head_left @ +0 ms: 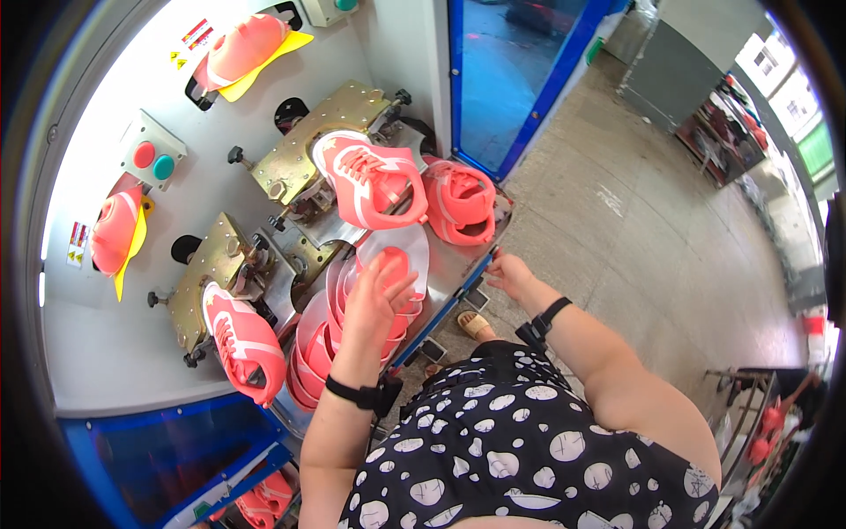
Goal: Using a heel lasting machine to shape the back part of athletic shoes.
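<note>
— Two coral shoes sat clamped on the brass fixtures, one upper (368,176) and one lower (242,339), correct?

— Yes. Between them, a stack of translucent soles (322,339) lay on the steel tabletop (454,260).

— And the left hand (379,295)?

— It rested on the top sole (397,256), fingers (384,264) spread loosely over it, not clenched.

— The right hand (509,273)?

— At the tabletop's blue edge, fingers released, holding nothing. More coral uppers (460,201) lay just beyond.

Black white-spotted top (520,441), black wristbands (352,392), tan sandal (476,326).
</note>
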Demonstrator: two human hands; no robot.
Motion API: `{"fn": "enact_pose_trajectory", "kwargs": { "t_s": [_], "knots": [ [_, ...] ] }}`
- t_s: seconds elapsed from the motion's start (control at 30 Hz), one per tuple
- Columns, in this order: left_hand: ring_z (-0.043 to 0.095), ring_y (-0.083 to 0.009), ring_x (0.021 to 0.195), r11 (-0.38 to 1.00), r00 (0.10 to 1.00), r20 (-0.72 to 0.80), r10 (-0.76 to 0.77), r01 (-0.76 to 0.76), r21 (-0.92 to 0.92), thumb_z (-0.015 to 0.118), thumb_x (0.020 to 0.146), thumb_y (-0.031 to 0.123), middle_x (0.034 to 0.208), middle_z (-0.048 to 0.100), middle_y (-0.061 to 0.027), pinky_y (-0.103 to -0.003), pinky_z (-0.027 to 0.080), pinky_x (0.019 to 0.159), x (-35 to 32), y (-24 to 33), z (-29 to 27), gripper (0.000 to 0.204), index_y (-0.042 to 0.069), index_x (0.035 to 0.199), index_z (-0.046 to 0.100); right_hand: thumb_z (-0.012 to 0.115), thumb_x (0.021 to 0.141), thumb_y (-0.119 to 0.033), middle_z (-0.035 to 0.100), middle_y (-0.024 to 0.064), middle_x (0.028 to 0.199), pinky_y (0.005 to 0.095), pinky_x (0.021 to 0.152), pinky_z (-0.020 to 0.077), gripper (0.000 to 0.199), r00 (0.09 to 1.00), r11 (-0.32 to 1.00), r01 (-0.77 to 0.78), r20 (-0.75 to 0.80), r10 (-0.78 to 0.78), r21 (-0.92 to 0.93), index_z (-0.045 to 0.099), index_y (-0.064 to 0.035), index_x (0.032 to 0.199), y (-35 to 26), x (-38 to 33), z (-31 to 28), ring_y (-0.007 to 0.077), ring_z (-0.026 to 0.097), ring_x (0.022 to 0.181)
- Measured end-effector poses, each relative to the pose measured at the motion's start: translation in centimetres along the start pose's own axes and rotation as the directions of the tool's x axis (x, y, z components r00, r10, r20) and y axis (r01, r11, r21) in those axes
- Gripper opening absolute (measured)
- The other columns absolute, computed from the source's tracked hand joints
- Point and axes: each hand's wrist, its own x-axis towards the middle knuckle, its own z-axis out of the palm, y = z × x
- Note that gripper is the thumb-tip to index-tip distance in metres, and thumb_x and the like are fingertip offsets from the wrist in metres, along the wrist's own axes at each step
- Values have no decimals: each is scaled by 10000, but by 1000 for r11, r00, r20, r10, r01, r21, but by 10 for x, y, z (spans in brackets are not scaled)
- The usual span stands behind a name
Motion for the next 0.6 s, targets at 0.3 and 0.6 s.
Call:
{"fn": "enact_pose_trajectory", "kwargs": {
  "t_s": [0.3,0.6],
  "knots": [
    [648,-298,995,987,967,-223,125,-144,-73,638,910,422,1155,606,-123,-366,561,751,68,11,46,534,44,1250,473,697,784,-147,556,107,1224,362,776,527,438,342,57,858,484,-806,-511,578,-113,1205,-107,-94,57,268,639,971],
    [657,-199,594,978,916,-343,206,-195,68,584,926,460,808,667,-111,-281,554,535,54,33,65,441,32,1031,560,762,729,-379,583,93,1020,398,726,516,469,122,-171,948,800,-587,-270,601,-104,1073,-197,-68,133,294,629,915]
  ]
}}
